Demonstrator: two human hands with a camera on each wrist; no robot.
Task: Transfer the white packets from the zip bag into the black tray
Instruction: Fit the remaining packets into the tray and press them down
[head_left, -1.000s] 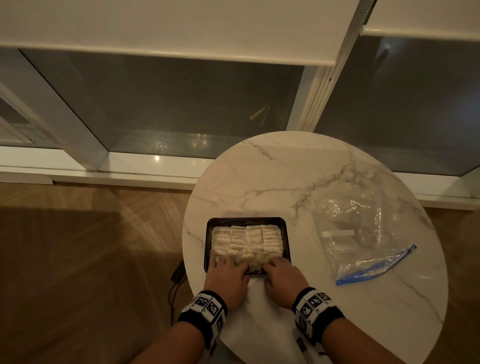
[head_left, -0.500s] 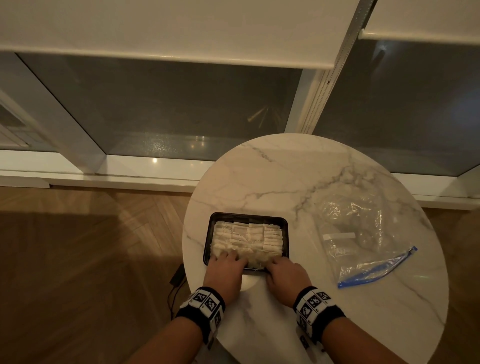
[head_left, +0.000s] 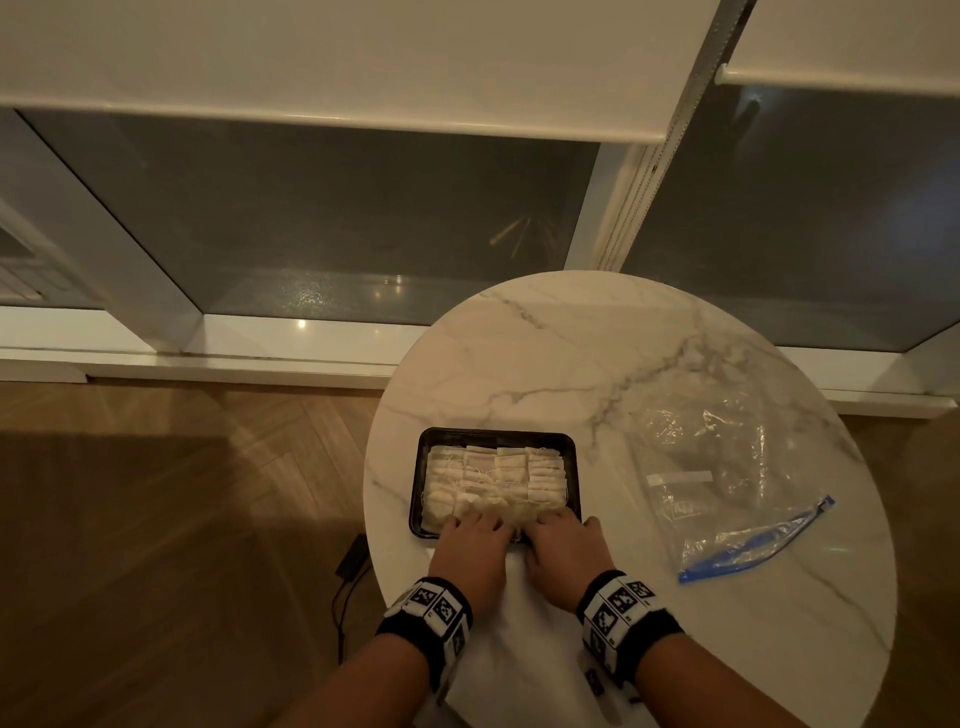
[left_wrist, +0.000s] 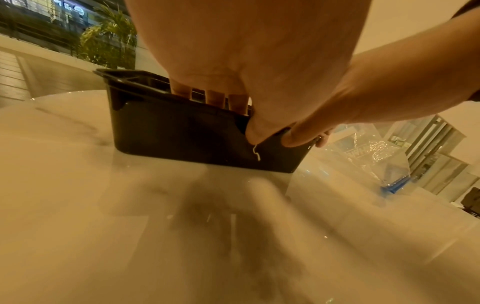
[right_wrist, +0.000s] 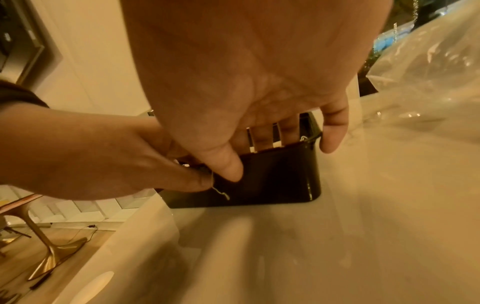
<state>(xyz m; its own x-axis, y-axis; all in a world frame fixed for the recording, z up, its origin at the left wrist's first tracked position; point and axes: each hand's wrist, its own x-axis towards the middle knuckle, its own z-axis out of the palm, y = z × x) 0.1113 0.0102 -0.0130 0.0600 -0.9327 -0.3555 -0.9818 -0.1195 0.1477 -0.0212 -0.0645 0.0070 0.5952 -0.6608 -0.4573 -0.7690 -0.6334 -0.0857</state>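
The black tray (head_left: 496, 437) sits near the front-left edge of the round marble table (head_left: 597, 353), packed with rows of white packets (head_left: 493, 480) whose thin strings lie tangled across the top. The zip bag (head_left: 727, 478) lies well apart to the right, flat and crumpled, its blue seal toward the person; it looks empty, so the transfer itself seems finished and the step in hand is tidying the load. Both hands meet at the tray's near wall: the left hand (head_left: 470, 553) has its fingers reaching down over the rim into the packets with the thumb on the outer wall, and the right hand (head_left: 563, 551) does the same beside it, its little finger outside the right corner. The fingers bend over the rim, but whether each hand actually clamps the wall or only presses the packets flat cannot be told. In both wrist views 1 loose string (left_wrist: 255, 153) hangs over the outer wall between the 2 thumbs. The next move likely calls for tucking that string inside and lifting the hands away without dragging packets out.
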